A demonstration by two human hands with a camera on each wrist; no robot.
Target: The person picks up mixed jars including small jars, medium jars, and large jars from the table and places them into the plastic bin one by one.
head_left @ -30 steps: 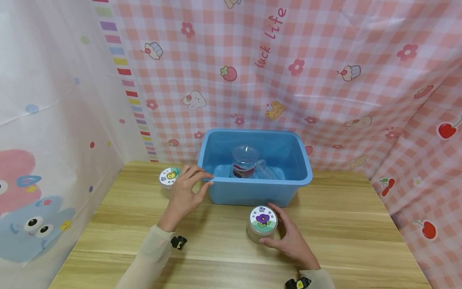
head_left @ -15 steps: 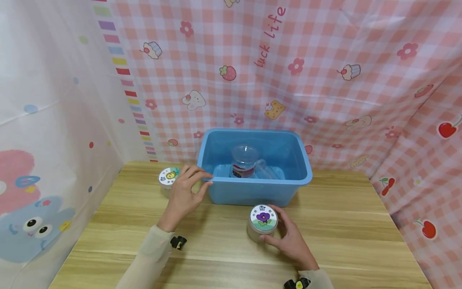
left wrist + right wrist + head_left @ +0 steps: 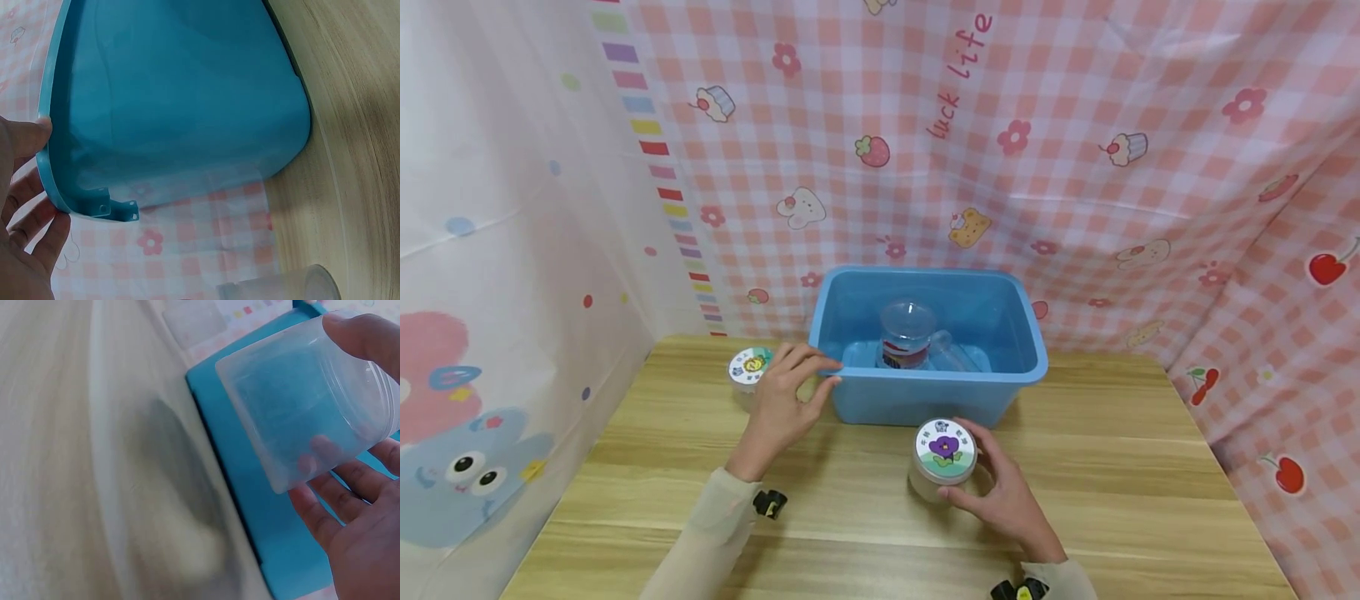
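Observation:
A blue plastic bin [image 3: 925, 400] stands on the table. My left hand [image 3: 786, 408] grips its front-left rim, thumb on one side and fingertips on the other, as the left wrist view shows. My right hand [image 3: 1007, 500] holds a clear round jar [image 3: 931, 485] with a purple-flower lid [image 3: 945, 450], in front of the bin. In the right wrist view the jar [image 3: 281, 400] is tilted and appears raised off the table. Inside the bin lie a clear plastic cup [image 3: 908, 329] with a printed label and a clear tube-like piece [image 3: 955, 354].
Another clear jar with a yellow-flower lid [image 3: 749, 364] stands left of the bin, partly behind my left hand. The wood-grain table [image 3: 1120, 467] meets a pink checked cloth [image 3: 1060, 192] behind and a white printed cloth [image 3: 497, 250] at left.
The jar in my right hand has tilted and shifted slightly left and up. My left hand keeps its hold on the bin's rim.

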